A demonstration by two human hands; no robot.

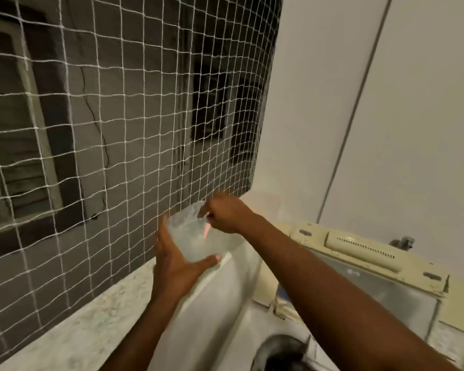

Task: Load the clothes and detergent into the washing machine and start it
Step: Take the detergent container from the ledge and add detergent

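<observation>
A clear plastic container point(196, 236) of pale detergent powder is held up in front of the netting. My left hand point(177, 261) cups it from below and the side. My right hand point(225, 215) is at its open top, fingers closed around an orange scoop point(206, 230) that dips inside. The top-loading washing machine point(373, 266) stands at the lower right, its cream lid point(359, 245) raised and leaning back. Dark clothes point(281, 352) show in the drum opening at the bottom edge.
White safety netting point(118, 129) covers the opening on the left, with a grey building wall behind it. A speckled stone ledge point(73, 330) runs below the net. A white wall with a pipe point(359, 103) rises on the right. A tap point(402, 242) sits behind the machine.
</observation>
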